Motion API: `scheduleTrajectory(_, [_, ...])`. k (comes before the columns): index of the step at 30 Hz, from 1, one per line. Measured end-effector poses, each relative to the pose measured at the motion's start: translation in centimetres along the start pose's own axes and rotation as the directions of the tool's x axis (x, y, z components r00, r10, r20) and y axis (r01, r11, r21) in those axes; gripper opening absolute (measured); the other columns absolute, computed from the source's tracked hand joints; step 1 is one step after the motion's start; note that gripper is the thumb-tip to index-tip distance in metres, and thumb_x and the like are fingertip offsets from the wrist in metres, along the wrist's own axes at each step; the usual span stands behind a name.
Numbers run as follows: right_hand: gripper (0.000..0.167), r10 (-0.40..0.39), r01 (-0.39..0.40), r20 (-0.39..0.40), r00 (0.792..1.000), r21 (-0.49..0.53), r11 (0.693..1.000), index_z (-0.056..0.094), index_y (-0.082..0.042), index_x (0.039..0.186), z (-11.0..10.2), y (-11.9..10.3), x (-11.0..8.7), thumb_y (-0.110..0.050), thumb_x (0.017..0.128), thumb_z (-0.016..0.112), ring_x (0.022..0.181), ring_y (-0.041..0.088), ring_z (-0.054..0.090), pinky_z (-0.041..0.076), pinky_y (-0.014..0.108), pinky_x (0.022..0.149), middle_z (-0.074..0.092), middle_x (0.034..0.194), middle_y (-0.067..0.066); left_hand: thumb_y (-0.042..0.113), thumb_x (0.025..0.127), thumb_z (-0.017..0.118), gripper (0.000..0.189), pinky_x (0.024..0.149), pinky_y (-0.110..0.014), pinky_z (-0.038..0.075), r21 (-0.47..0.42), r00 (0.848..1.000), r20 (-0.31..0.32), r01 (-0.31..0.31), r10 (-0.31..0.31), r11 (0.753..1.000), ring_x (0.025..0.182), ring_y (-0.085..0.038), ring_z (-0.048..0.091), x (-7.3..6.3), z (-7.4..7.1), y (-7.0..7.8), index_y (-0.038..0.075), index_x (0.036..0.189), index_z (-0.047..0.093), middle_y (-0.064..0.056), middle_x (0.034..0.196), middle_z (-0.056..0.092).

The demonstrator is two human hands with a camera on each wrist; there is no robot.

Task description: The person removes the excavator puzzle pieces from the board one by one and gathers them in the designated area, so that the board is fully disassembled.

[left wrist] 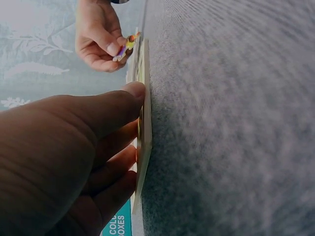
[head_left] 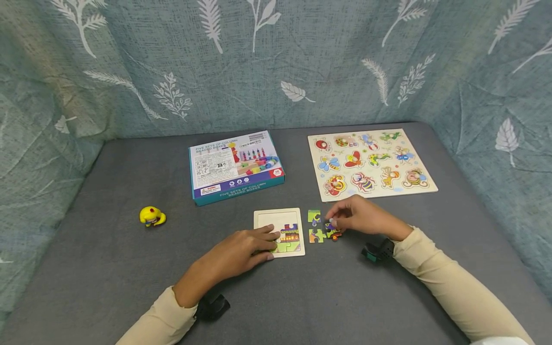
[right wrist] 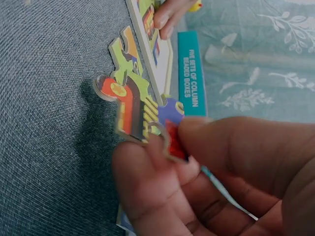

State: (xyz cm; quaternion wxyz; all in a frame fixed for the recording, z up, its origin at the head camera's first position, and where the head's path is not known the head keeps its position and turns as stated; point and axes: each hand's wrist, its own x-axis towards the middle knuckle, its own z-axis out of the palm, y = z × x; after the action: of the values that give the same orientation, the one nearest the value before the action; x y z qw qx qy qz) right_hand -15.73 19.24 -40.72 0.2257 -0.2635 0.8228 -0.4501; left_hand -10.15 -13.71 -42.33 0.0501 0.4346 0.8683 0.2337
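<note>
My right hand [head_left: 361, 215] pinches a jigsaw piece [right wrist: 134, 112] between thumb and fingers, tilted up off the table in the right wrist view. The piece is red, purple and black with yellow stripes and an orange wheel. Left of it, two loose pieces, a green one [head_left: 313, 216] and a green and orange one [head_left: 316, 235], lie beside a square wooden puzzle tray [head_left: 302, 239]. Several train pieces [head_left: 290, 235] fill the tray's right and lower part. My left hand [head_left: 246, 247] rests on the tray's left side with fingers extended, hiding part of it.
A boxed bead set [head_left: 237, 167] lies behind the tray. At the back right is a wooden insect peg puzzle [head_left: 375, 165]. A small yellow toy [head_left: 152, 216] stands at the left on the grey table [head_left: 327, 297]. A leaf-patterned curtain [head_left: 276, 67] hangs behind.
</note>
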Motion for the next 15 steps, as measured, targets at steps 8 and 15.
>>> scheduleTrajectory(8, [0.014,0.001,-0.002,0.032,0.999,0.007,1.000,0.069,0.007,0.100,-0.16,0.15,-0.59,0.008,0.087,0.063,0.067,0.013,0.062,0.055,0.031,0.060,0.069,0.079,0.005,0.019,0.093,0.069,0.031,0.102,-0.044,0.042,-0.016,1.000,0.008,0.015,-0.014,1.000,0.134,-0.024,0.043,0.04,-0.03,0.03,0.007,0.122,0.069,-0.006,0.134,0.058])
scheduleTrajectory(15, [0.013,-0.005,0.006,0.048,0.999,-0.004,1.000,0.069,0.008,0.100,-0.31,0.19,-0.70,0.008,0.089,0.062,0.067,0.013,0.062,0.056,0.031,0.060,0.068,0.079,0.005,0.019,0.092,0.069,0.031,0.102,-0.044,0.043,-0.010,1.000,0.016,0.013,-0.013,1.000,0.134,-0.025,0.043,0.15,-0.20,0.06,0.007,0.122,0.069,-0.007,0.134,0.059])
